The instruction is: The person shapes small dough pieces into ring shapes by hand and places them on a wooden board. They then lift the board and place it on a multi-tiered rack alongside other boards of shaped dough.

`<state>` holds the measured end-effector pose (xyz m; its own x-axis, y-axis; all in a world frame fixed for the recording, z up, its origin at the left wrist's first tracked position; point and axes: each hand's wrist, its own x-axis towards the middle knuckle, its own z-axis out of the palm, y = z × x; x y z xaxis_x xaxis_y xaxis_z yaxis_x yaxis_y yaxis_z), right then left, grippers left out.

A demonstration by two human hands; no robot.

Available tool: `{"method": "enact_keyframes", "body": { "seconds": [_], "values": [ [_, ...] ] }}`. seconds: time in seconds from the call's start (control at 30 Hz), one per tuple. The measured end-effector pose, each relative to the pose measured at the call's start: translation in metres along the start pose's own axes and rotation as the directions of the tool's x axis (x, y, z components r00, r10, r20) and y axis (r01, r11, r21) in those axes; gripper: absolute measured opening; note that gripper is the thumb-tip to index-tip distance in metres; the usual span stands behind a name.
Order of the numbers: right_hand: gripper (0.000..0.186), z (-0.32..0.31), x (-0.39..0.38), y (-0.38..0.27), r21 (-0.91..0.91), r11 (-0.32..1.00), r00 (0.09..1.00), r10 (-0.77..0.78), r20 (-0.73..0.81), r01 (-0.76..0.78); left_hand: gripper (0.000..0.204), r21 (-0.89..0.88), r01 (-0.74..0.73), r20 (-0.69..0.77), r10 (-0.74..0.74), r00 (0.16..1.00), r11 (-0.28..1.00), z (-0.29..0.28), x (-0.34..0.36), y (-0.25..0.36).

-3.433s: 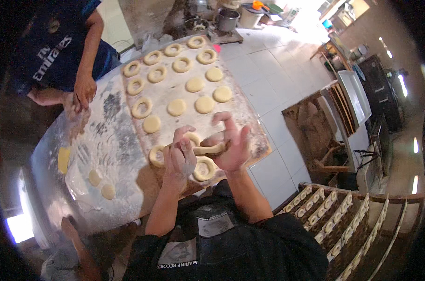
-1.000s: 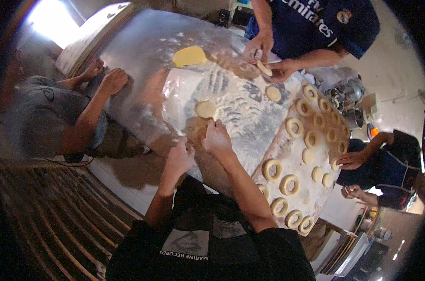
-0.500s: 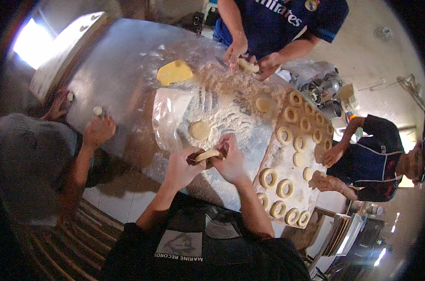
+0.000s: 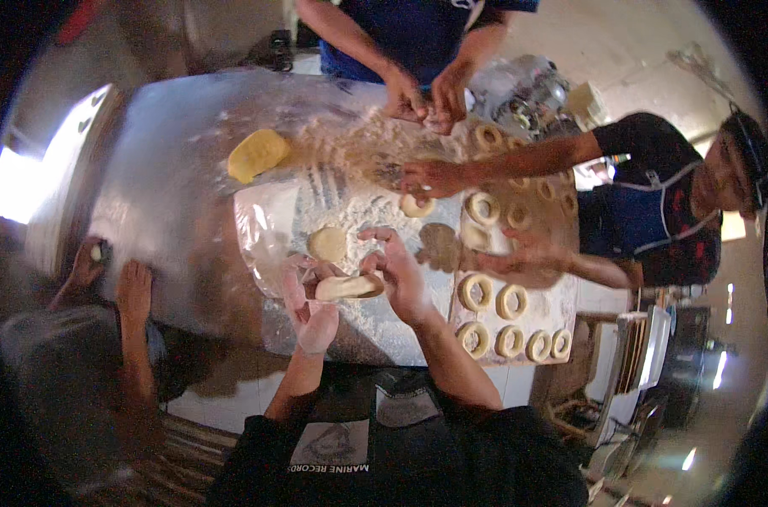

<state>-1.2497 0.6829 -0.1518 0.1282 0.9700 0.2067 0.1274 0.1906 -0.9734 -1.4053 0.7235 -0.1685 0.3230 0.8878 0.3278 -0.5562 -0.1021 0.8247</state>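
My left hand (image 4: 309, 302) is closed on a pale dough ring (image 4: 350, 288), holding it tilted above the floured table. At the ring's right end is my right hand (image 4: 403, 277), its fingers apart and curved; whether it touches the dough is hard to tell. A flat dough round (image 4: 327, 244) lies in the flour just beyond my hands. Left of it, a clear plastic sheet (image 4: 261, 232) is spread on the metal table (image 4: 172, 186).
Dough rings (image 4: 511, 302) sit on a floured board (image 4: 494, 319) at right. A co-worker's arm (image 4: 519, 165) reaches over it to another dough round (image 4: 416, 205). Other people's hands work opposite and at far left. A yellow dough slab (image 4: 259, 155) lies farther back.
My right hand's fingers have spread from their grip on the ring. The co-worker at right has leaned in and reached across the board toward the flour. The view has shifted.
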Motion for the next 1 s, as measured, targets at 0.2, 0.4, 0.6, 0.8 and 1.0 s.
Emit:
{"method": "enact_keyframes", "body": {
  "seconds": [0.2, 0.4, 0.6, 0.8, 1.0],
  "values": [
    [0.064, 0.005, -0.006, -0.027, 0.525, 0.825, 0.975, 0.213, 0.055, -0.210, 0.048, 0.634, 0.214, -0.074, -0.217, 0.973, 0.743, 0.016, -0.002, -0.009],
    [0.075, -0.034, -0.022, -0.014, 0.460, 0.860, 0.974, 0.215, 0.071, -0.223, 0.044, 0.295, 0.282, -0.231, -0.218, 0.948, 0.913, 0.037, -0.018, -0.049],
    [0.051, -0.062, -0.046, -0.056, 0.333, 0.930, 0.964, 0.214, -0.157, -0.152, 0.029, 0.581, -0.016, 0.119, -0.066, 0.991, 0.814, 0.090, -0.002, -0.044],
    [0.032, -0.121, -0.095, -0.042, 0.099, 0.983, 0.946, 0.178, -0.272, -0.157, 0.026, 0.600, 0.180, 0.161, -0.338, 0.927, 0.780, 0.181, -0.011, -0.039],
    [0.046, -0.187, -0.159, -0.026, 0.086, 0.996, 0.891, 0.049, -0.452, -0.011, 0.028, 0.704, 0.198, 0.246, -0.496, 0.832, 0.682, 0.257, -0.036, -0.074]
  ]
}}
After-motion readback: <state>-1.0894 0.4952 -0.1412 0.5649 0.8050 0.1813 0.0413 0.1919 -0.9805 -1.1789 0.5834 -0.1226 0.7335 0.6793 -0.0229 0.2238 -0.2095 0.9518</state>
